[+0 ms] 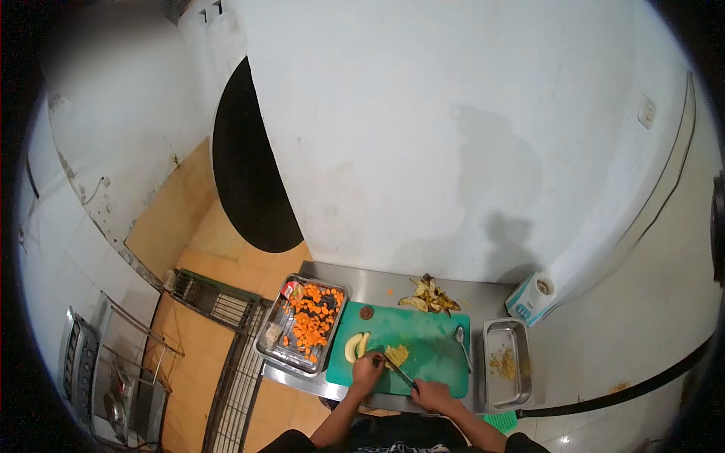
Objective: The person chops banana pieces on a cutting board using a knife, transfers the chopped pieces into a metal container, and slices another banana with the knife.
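A metal table [362,283] stands against a pale, shadowed wall [377,151] with a socket plate [647,112] at the right; to the left, tan floor tiles [198,325] run past metal grating [238,377] and a stove-like appliance [79,362]. On the table lies a green cutting board [434,336], and on it, near the front, a small heap of chopped yellow food [396,355] — banana, by its look — with whole peeled bananas [355,347] just to its left. The right hand [433,395] is closed around the handle of a knife [401,374], whose blade points toward the heap; the left hand [368,370] is curled beside the blade tip, and whether its fingers grip anything I cannot tell. A spoon [463,347] and a brown round piece [366,312] also rest on the board, dark peels [430,291] lie behind it, a tray [266,340] of cut carrots [310,321] stands at its left and a metal pan [527,377] at its right. The upper left is blurred, the corners are black, and the dark rounded shape [249,166] by the wall is hard to identify. The markings on the white-and-blue device [529,298], the red-and-white packet [288,288] and the shirt's pale print [404,447] are too small to read.
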{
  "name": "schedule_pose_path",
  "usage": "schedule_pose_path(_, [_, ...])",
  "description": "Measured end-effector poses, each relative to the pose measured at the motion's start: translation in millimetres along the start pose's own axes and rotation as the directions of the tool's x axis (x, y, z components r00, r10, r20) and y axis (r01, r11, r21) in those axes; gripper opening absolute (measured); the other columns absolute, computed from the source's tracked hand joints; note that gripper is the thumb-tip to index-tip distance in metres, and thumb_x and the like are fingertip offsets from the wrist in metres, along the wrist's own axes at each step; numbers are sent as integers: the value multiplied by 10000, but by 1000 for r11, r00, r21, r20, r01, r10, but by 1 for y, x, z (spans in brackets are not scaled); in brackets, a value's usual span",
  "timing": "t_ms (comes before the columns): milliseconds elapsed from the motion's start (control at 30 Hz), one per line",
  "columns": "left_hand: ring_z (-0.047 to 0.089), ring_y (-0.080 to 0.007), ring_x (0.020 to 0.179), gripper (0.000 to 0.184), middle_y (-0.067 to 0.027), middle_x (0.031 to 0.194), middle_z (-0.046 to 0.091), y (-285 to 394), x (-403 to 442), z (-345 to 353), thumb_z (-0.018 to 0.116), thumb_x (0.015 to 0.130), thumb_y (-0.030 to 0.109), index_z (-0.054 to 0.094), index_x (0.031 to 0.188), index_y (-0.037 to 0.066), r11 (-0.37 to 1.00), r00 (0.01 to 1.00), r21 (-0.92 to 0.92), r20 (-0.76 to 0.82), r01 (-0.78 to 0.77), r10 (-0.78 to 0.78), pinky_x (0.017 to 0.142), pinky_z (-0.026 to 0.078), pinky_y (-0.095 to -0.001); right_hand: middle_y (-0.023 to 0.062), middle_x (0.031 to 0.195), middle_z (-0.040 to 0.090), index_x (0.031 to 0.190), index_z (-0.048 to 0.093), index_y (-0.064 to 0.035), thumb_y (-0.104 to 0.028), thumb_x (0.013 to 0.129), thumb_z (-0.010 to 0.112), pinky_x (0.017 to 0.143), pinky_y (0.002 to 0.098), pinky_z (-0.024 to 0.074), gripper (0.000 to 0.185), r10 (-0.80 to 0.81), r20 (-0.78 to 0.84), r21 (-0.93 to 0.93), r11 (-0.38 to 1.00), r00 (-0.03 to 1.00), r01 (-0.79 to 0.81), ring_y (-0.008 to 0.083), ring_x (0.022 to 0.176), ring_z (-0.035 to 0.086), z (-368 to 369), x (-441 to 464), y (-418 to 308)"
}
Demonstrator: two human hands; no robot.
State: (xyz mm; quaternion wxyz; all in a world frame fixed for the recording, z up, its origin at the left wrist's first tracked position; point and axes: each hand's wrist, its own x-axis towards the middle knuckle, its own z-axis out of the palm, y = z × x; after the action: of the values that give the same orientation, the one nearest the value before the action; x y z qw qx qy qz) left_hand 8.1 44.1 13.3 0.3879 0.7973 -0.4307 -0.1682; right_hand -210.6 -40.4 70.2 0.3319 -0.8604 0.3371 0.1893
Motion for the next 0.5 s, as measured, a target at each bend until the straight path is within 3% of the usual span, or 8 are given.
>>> schedule_pose_path(133, [746, -329, 814, 156, -106, 906, 774, 0, 1, 2, 744, 888, 181, 722, 1025, 111, 1000, 998, 3, -62, -28, 28, 719, 580, -446, 241, 898, 707, 1223, 560, -79, -428, 1019, 477, 754, 633, 511, 413, 33, -110, 44, 999, 993, -29, 452, 860, 701, 7, 12, -15])
schedule_pose_path(233, [745, -329, 816, 153, -103, 898, 774, 2, 2, 1, 744, 891, 192, 709, 1021, 119, 1000, 996, -24, -85, 15, -17, 703, 576, -453, 199, 843, 708, 1187, 578, -78, -409, 1010, 497, 736, 595, 502, 385, 67, -89, -5, 998, 994, -67, 432, 803, 693, 22, 16, -15])
schedule_pose_path(500, [743, -320, 827, 205, -87, 900, 770, 6, 5, 1, 767, 868, 207, 662, 1008, 101, 999, 995, -18, -88, 42, -43, 710, 566, -439, 209, 819, 699, 1158, 580, -75, -404, 1008, 500, 687, 585, 518, 370, -20, -125, -47, 999, 992, 14, 439, 752, 690, 3, 5, -12])
